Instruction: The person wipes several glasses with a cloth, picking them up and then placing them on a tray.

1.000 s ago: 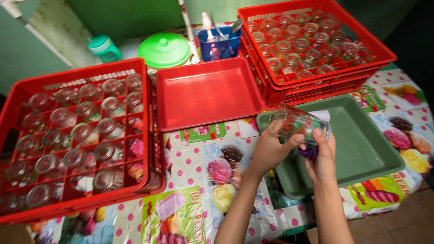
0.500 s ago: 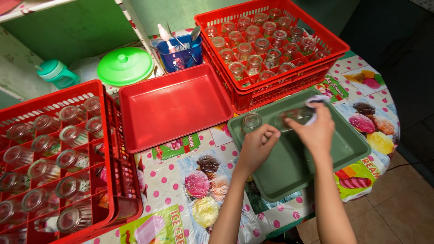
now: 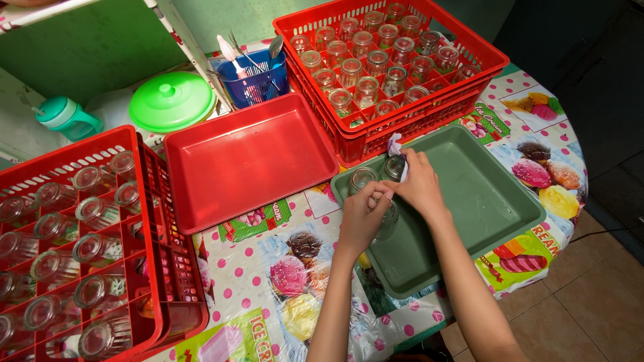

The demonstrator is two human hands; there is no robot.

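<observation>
My left hand [image 3: 361, 216] and my right hand [image 3: 419, 186] meet over the near left corner of a green tray [image 3: 483, 194]. Two clear glasses [image 3: 362, 179] stand upright side by side in that corner, the second glass [image 3: 394, 167] just under my right fingers. A white and purple cloth [image 3: 394, 143] pokes out above my right hand, which grips it. My left fingers curl onto another clear glass [image 3: 388, 216], partly hidden under both hands.
An empty red tray [image 3: 248, 161] lies left of the green one. A red crate [image 3: 436, 114] of upright glasses sits behind, another red crate [image 3: 144, 221] of glasses at far left. A blue cutlery basket [image 3: 258, 84], a green lid [image 3: 171, 100] and a teal cup [image 3: 66, 117] stand at the back.
The glass I wiped in both hands now stands in the tray. My right hand has moved left with the cloth to the second glass, and my hands have come together.
</observation>
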